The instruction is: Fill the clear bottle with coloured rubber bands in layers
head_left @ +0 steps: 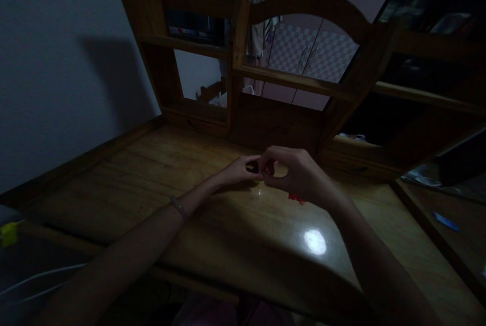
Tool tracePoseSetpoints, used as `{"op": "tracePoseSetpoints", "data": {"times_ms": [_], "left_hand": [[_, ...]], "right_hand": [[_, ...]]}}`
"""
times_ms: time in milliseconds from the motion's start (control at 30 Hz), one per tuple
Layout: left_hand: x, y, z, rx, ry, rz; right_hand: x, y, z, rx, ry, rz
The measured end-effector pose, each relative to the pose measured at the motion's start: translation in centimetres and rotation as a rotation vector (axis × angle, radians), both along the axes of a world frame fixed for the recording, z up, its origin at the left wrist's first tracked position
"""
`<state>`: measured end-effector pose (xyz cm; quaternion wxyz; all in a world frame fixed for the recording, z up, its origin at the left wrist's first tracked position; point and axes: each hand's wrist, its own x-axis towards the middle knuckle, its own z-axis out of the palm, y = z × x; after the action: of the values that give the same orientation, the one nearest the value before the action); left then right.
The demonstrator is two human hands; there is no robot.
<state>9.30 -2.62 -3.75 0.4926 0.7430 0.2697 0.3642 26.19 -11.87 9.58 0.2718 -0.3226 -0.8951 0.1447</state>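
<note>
Over the middle of the wooden desktop (212, 225), my two hands meet. My left hand (240, 170), with a bracelet (178, 207) round its wrist, curls its fingers and thumb about a small dark object (253, 167). Most of that object is hidden and its kind cannot be made out. From the right, my right hand (292, 171) bends its index finger and thumb together in a pinch beside the object. Whatever lies between those fingertips is too small or covered to name. Just below my right hand a small red, stringy thing (296, 198) lies on the desktop.
A wooden shelf unit (275, 118) rises along the desk's back. The wall (76, 73) borders the left side. A blue flat item (446, 221) lies at the far right, and a yellow object (9, 235) shows at the left edge. A bright reflection glares off the desktop.
</note>
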Motion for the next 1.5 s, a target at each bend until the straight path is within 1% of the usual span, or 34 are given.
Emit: {"op": "tracePoseSetpoints", "data": {"times_ms": [33,100,167,267,400,600,767,933,1033,1300,1500], "left_hand": [[0.0,-0.1,0.0,0.006,0.003,0.01],[0.2,-0.1,0.0,0.005,0.029,0.035],[0.3,-0.1,-0.1,-0.005,0.059,0.049],[0.4,0.0,-0.2,-0.003,0.072,0.037],[0.2,-0.2,0.0,0.003,0.06,0.006],[0.2,-0.7,0.5,-0.017,0.06,0.0],[0.3,-0.9,0.6,0.001,0.057,0.017],[0.4,-1.0,0.6,-0.016,0.054,0.027],[0.4,-1.0,0.6,-0.014,0.057,0.023],[0.3,-0.9,0.5,-0.011,0.057,0.029],[0.4,-0.8,0.1,-0.011,0.057,0.022]], "right_hand": [[0.8,0.3,0.7,0.055,0.036,-0.057],[2.1,0.9,1.4,0.148,0.087,-0.179],[3.0,1.6,1.2,0.205,0.103,-0.279],[3.4,2.8,0.0,0.201,0.07,-0.335],[3.3,3.6,-1.1,0.135,-0.024,-0.33],[3.5,3.4,-1.0,0.053,-0.161,-0.358],[3.8,2.8,-0.3,-0.005,-0.212,-0.284],[4.0,1.6,1.3,0.016,-0.154,-0.289],[4.0,1.3,1.6,0.019,-0.163,-0.293],[3.7,2.2,0.3,-0.023,-0.246,-0.272],[3.7,2.2,0.1,-0.108,-0.304,-0.229]]}}
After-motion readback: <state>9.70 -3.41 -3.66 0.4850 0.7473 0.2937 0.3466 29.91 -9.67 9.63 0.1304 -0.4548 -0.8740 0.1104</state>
